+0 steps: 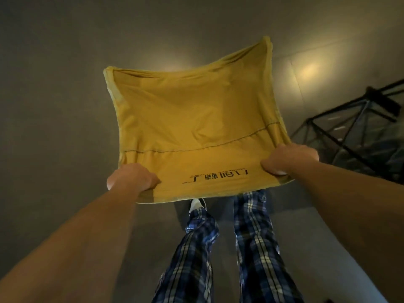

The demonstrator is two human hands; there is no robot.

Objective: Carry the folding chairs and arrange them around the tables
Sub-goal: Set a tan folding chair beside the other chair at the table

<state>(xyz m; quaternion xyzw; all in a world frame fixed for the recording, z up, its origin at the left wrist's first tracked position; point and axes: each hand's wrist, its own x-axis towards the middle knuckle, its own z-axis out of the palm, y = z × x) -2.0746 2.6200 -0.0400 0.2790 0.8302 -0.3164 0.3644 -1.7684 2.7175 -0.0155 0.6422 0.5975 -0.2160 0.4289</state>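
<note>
A folding chair with a yellow fabric seat [192,125] fills the middle of the view, its cloth spread flat and printed with dark characters near the edge closest to me. My left hand [133,177] grips the near left corner of that edge. My right hand [288,158] grips the near right corner. The chair's frame and legs are hidden under the fabric. Below the chair I see my legs in blue plaid trousers [220,248] and one white shoe.
A black metal frame with thin crossing bars [354,136] stands on the floor at the right, close to my right hand. Grey glossy floor [54,106] with light reflections stretches to the left and ahead.
</note>
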